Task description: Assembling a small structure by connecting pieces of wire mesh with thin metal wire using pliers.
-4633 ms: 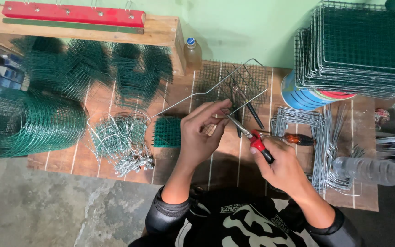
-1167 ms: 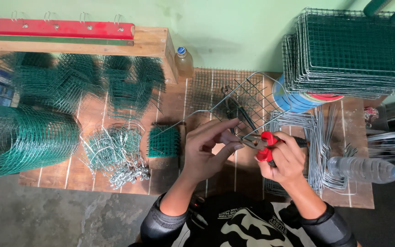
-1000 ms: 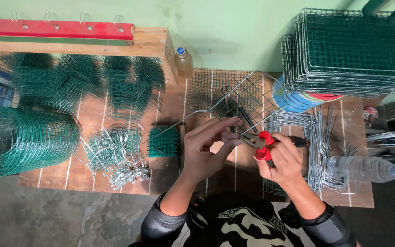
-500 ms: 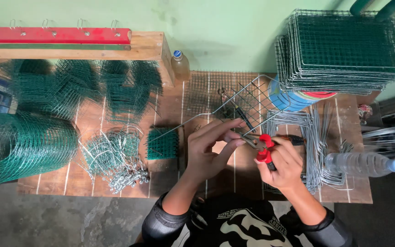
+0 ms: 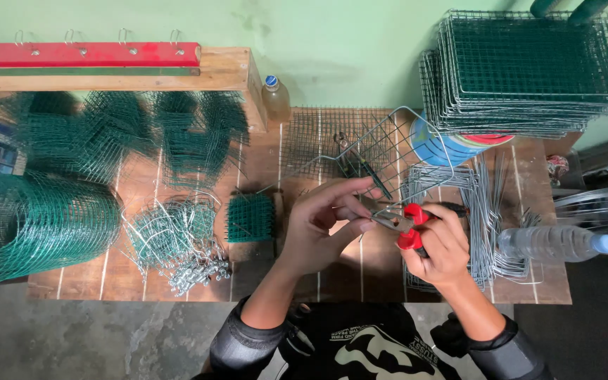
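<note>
A: Status since a second ago?
B: Wire basket frame (image 5: 388,151) unchanged, just above both grips. Left hand (image 5: 321,229) pinches its wire. Right hand (image 5: 441,246) has closed on red-handled pliers (image 5: 404,224); nose apparently biting beside left fingertips.

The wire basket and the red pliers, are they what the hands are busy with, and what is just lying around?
In use: left hand, right hand, red-handled pliers, wire basket frame.

Lying about: green mesh roll, stack of mesh panels, two plastic bottles, pile of wire clips.
</note>
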